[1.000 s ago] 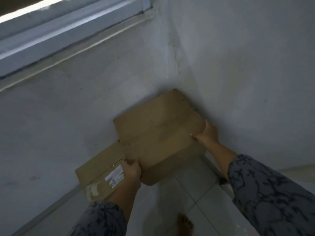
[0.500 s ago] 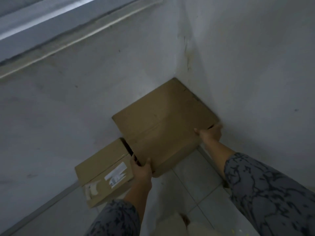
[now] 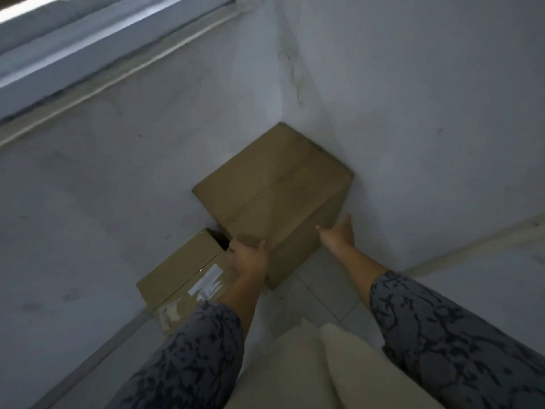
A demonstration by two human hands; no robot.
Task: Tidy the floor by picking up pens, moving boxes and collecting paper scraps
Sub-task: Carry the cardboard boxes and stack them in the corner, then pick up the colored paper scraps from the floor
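Note:
A large brown cardboard box (image 3: 274, 184) sits on the floor, pushed into the corner where two white walls meet. My left hand (image 3: 249, 258) grips its near left corner, thumb on the top face. Against its right side lies my right hand (image 3: 339, 234), fingers stretched out, close to the right wall. A smaller cardboard box (image 3: 182, 267) with a white label (image 3: 208, 280) lies on the floor to the left, touching the large box and the left wall. My left forearm hides part of it. No pens or paper scraps are in view.
The white tiled floor (image 3: 318, 293) shows in front of the boxes. A window frame (image 3: 88, 33) runs along the top of the left wall. Cream fabric (image 3: 295, 370) fills the bottom centre between my patterned sleeves.
The large box has gone down and back into the corner. Both hands followed it, and my right hand's fingers have straightened along its side. The view has moved closer.

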